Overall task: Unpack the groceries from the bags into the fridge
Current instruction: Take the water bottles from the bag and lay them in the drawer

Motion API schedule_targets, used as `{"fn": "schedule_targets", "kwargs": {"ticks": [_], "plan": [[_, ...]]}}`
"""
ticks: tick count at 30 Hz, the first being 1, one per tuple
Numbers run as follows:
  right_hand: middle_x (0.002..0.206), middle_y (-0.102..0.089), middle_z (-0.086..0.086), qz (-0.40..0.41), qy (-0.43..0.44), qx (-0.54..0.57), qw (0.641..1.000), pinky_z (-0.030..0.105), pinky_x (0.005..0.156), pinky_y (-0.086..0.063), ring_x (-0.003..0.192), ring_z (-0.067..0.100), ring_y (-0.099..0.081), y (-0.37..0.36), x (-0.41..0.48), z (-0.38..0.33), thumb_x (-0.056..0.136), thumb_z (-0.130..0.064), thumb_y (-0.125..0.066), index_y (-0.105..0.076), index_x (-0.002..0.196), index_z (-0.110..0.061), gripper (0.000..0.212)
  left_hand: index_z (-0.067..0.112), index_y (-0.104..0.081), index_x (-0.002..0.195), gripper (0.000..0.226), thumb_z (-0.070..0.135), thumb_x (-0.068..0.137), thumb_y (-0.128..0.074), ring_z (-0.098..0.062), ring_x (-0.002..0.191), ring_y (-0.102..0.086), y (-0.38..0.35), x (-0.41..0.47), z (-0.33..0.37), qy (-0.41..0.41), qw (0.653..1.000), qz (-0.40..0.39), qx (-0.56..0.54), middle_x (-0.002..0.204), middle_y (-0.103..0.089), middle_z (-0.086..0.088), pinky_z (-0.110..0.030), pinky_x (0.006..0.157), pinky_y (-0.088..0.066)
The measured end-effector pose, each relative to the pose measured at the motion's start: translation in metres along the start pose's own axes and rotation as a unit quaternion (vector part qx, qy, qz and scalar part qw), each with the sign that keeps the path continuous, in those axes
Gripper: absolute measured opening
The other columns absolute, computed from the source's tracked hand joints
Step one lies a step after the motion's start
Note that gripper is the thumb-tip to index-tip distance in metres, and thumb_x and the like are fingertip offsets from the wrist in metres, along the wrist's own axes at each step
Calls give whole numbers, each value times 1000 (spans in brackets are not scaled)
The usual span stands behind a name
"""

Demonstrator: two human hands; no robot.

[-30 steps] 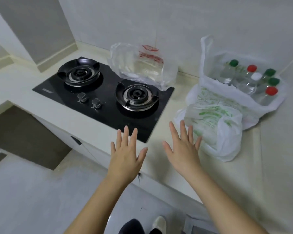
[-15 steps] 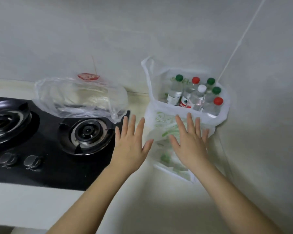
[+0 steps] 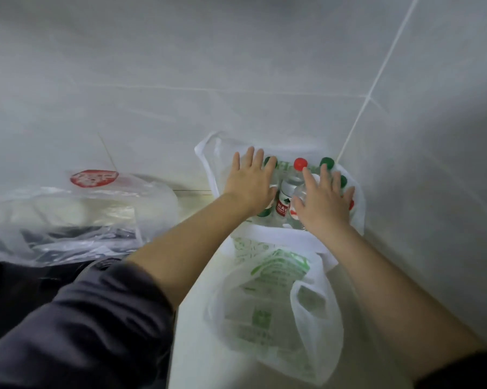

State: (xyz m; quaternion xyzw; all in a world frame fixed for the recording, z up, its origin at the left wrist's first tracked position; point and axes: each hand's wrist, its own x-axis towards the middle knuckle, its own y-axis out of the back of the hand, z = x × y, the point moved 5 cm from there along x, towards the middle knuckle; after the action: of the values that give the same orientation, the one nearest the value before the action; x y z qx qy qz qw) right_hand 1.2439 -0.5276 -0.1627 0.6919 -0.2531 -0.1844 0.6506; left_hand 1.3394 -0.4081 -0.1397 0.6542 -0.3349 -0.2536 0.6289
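I have both hands out flat over the open bottle bag. My left hand (image 3: 250, 183) has its fingers straight and spread above the left-hand bottles, and my right hand (image 3: 325, 202) is spread the same way over the right-hand ones. Neither grips anything, and I cannot tell whether the palms touch the caps. The bottles (image 3: 285, 197), red- and green-capped, stand upright in the white bag (image 3: 206, 164) at the far right corner of the counter (image 3: 192, 318). I judge the unpacking barely begun: the bag looks full and no fridge is in view. Nearer me lies a green-printed bag (image 3: 276, 304), its contents unclear. To the left a clear bag (image 3: 82, 214) with a red logo rests partly on a dark surface. The green-printed bag lies right in front of the bottle bag, and walls hem that bag on two sides, so I expect bottles must come straight up.
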Motion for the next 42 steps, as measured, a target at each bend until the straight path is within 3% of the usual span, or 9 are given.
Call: {"fn": "schedule_targets", "kwargs": {"ticks": [4,7,10,12,16,23,28,35,42], "plan": [[163,1,7,-42,-50,-10,998,67,111,-20,147,42,-3,-13,18,23,97,-46,-45,-13,153,-32,66,17,-8,154,63,38,101,-35,-33,146,-13,-17,45,-3,-2,999,-42,26,161,-6,-14,-51,116,-20],[163,2,7,-43,-44,-4,998,59,106,-34,144,42,-15,-19,20,33,96,-41,-48,-7,153,-33,71,19,-10,154,60,33,101,-36,-32,139,-30,-30,67,1,-15,997,-68,19,159,-14,-12,-48,111,-26],[163,0,9,-17,-15,-13,1000,46,95,-45,132,40,-37,-20,20,36,96,-35,-51,-7,154,-32,73,15,-24,147,52,23,100,-44,-33,122,-47,-37,81,6,-18,997,-67,-22,145,-32,-14,-41,88,-42],[162,-5,10,-2,-5,-7,1000,43,92,-46,127,39,-42,-20,20,42,95,-26,-54,-12,154,-31,72,11,-29,141,48,14,98,-48,-33,111,-53,-42,87,7,-6,996,-66,-55,140,-33,-16,-37,72,-41],[142,-29,14,38,-29,0,999,41,85,-47,113,35,-50,-15,20,62,90,-17,-58,-32,146,-22,62,8,-33,135,41,4,96,-46,-35,98,-61,-47,89,9,27,996,-63,-53,137,-31,-16,-35,65,-40],[113,-47,15,22,-45,-51,997,33,66,-36,96,35,-57,-14,14,65,98,-32,-42,-38,135,-19,40,10,-37,127,34,30,101,-45,-33,100,-61,-42,80,3,53,996,-57,-54,120,-52,-13,-36,66,-40],[89,-62,9,26,-49,-80,995,29,65,-37,81,30,-59,-6,16,72,97,-40,-40,-55,110,-14,33,10,-42,116,37,42,97,-48,-24,77,-49,-33,59,-3,40,997,-32,-60,99,-61,-7,-33,62,-38],[59,-46,0,146,-6,91,985,29,55,-30,60,30,-50,24,-1,66,86,-36,-60,-54,75,-12,27,10,-45,97,24,34,95,-49,-27,67,-50,18,25,-13,55,980,125,-145,83,-60,-9,-32,56,-35],[66,-53,0,325,88,272,902,30,60,-37,65,26,-49,153,-29,17,81,-35,-64,-61,75,-14,22,12,-52,85,20,32,86,-56,-27,63,-52,142,-51,-27,67,916,320,-232,60,-46,4,-31,56,-39]]}}
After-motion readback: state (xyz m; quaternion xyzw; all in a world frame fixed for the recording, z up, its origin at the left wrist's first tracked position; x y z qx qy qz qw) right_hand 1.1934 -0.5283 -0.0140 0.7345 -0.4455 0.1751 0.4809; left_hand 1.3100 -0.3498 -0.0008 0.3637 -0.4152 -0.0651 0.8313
